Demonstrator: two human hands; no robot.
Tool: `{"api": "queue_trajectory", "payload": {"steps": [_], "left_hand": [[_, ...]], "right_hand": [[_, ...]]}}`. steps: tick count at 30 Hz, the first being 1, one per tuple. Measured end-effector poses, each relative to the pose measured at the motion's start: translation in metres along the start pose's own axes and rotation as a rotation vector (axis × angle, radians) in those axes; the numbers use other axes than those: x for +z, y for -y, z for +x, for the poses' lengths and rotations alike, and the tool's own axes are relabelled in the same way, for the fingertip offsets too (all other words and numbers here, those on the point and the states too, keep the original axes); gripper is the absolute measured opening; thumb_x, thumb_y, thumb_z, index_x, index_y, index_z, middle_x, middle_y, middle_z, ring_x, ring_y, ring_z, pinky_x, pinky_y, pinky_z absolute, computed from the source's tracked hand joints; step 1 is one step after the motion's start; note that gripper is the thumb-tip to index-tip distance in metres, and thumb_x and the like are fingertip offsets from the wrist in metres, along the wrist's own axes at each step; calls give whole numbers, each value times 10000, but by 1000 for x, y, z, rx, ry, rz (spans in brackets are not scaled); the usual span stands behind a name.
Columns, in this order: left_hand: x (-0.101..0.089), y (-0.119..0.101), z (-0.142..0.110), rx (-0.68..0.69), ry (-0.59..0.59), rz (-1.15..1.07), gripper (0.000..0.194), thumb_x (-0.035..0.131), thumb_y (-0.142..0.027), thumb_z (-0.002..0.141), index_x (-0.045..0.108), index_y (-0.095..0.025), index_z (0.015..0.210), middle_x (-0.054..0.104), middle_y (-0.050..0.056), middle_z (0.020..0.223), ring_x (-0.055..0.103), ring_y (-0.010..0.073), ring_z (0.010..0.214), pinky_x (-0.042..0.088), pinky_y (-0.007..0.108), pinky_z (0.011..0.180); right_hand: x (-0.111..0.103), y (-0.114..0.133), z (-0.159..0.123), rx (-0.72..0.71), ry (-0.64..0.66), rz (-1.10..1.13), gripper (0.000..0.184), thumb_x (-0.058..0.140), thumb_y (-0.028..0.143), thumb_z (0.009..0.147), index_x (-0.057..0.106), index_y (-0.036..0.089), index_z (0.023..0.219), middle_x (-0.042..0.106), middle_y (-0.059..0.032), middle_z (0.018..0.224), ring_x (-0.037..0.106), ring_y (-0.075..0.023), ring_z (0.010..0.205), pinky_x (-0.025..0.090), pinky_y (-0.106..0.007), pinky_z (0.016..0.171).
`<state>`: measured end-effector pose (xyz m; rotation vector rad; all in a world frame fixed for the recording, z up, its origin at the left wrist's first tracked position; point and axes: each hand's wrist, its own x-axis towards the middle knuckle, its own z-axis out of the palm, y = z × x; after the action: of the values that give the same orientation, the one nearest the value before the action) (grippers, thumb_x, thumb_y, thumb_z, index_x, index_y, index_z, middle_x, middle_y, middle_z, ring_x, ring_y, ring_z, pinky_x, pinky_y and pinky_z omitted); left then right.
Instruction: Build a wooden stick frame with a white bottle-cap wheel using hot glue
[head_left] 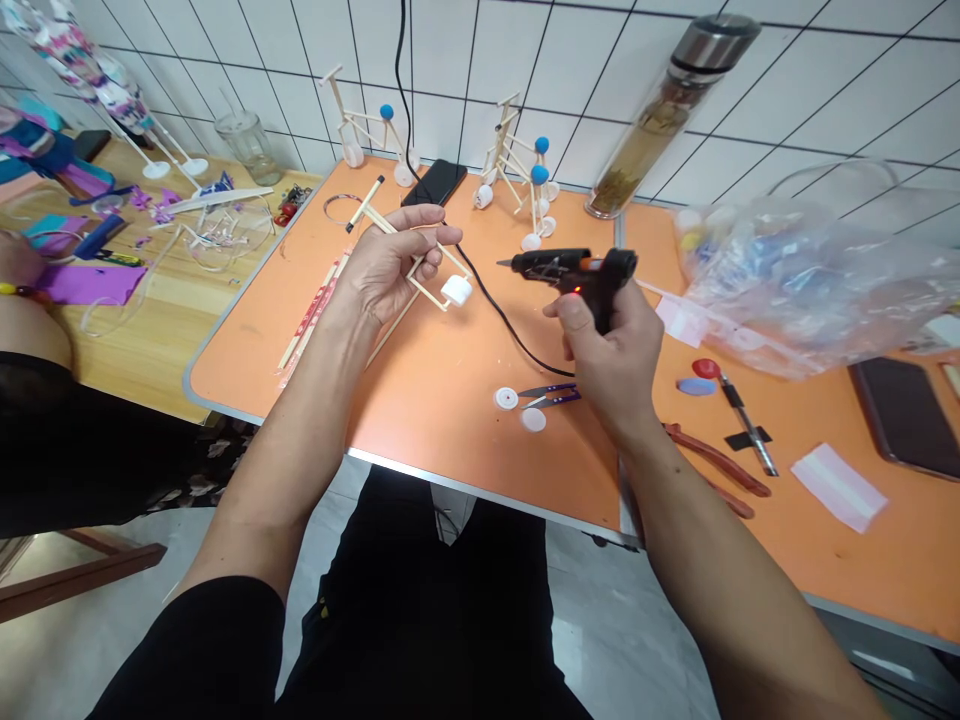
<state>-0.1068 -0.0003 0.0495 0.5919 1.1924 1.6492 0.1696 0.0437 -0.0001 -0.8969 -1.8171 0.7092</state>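
In my left hand [394,260] I hold a small frame of thin wooden sticks [426,290], with a white wheel-like piece [456,290] between two sticks at its lower end. My right hand [611,350] grips a black glue gun [566,268], whose nozzle points left toward the frame and whose red light is lit. A gap separates nozzle and frame. Below them on the orange table [435,400] lie two white discs [506,398] and small dark-handled snips [551,396]. Two finished-looking stick models with blue balls, one left [360,125] and one right [517,165], stand by the wall.
A tall glass flask [652,130] leans at the back beside a plastic bag [817,270]. Red-handled pliers [716,465], a pen [748,420] and a phone [911,415] lie on the right. The black cord [510,325] crosses the table. Another person's arm [30,310] rests at left.
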Motion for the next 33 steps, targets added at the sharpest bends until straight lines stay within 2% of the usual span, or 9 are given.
{"api": "queue_trajectory", "payload": {"steps": [3, 5, 9, 11, 14, 18, 22, 28, 33], "left_hand": [[0, 3, 1, -9, 0, 15, 396, 786, -8, 790, 764, -197, 1137, 863, 17, 900, 692, 55, 576, 588, 153, 599], [1, 6, 2, -14, 11, 26, 370, 788, -9, 782, 764, -188, 1106, 862, 28, 895, 678, 54, 566, 593, 157, 602], [6, 11, 0, -22, 51, 41, 302, 787, -2, 766, 749, -166, 1016, 858, 54, 873, 649, 48, 540, 576, 150, 584], [9, 14, -1, -32, 67, 47, 274, 781, 2, 763, 745, -157, 983, 857, 65, 862, 650, 49, 539, 559, 144, 565], [13, 18, -3, -54, 91, 55, 241, 770, 0, 771, 749, -152, 955, 854, 71, 841, 656, 56, 546, 538, 140, 539], [15, 24, -2, -70, 131, 58, 242, 767, 1, 770, 756, -150, 959, 859, 83, 861, 652, 58, 551, 535, 150, 536], [16, 27, -2, -89, 135, 75, 266, 769, 5, 761, 758, -153, 975, 853, 81, 865, 655, 65, 553, 539, 164, 541], [19, 30, -4, -118, 156, 94, 282, 743, 12, 755, 763, -147, 987, 857, 86, 853, 645, 62, 534, 561, 161, 565], [21, 29, -7, -135, 163, 97, 285, 761, 17, 744, 760, -135, 985, 860, 90, 835, 655, 67, 536, 543, 155, 555]], "right_hand": [[-5, -13, 12, 180, -44, 184, 397, 744, 668, 1051, 658, 312, 1207, 814, -21, 1005, 587, -143, 592, 488, -296, 512], [-8, -25, 20, 295, -95, 270, 395, 760, 667, 1039, 616, 305, 1105, 799, -15, 973, 622, -137, 612, 508, -260, 498], [-11, -39, 34, 599, -146, 419, 293, 750, 444, 1078, 587, 270, 908, 680, 29, 742, 623, -105, 582, 600, -183, 538], [-13, -41, 39, 687, -179, 465, 275, 711, 328, 1098, 587, 253, 864, 644, 34, 674, 636, -94, 575, 632, -159, 562], [-17, -43, 46, 709, -223, 503, 243, 664, 233, 1113, 626, 230, 873, 680, 20, 692, 687, -86, 610, 661, -145, 598], [-23, -56, 55, 713, -237, 459, 187, 708, 214, 1078, 637, 224, 905, 698, 6, 695, 697, -109, 584, 626, -150, 516], [-22, -71, 63, 770, -277, 416, 121, 641, 116, 1048, 609, 231, 1030, 686, 28, 673, 711, -126, 577, 624, -169, 497], [-12, -79, 67, 808, -300, 368, 376, 606, 101, 1036, 510, 230, 1376, 693, 60, 716, 779, -158, 664, 633, -180, 521], [-13, -101, 64, 692, -228, 238, 399, 668, 125, 988, 527, 228, 1346, 749, 14, 862, 768, -145, 741, 637, -199, 612]]}}
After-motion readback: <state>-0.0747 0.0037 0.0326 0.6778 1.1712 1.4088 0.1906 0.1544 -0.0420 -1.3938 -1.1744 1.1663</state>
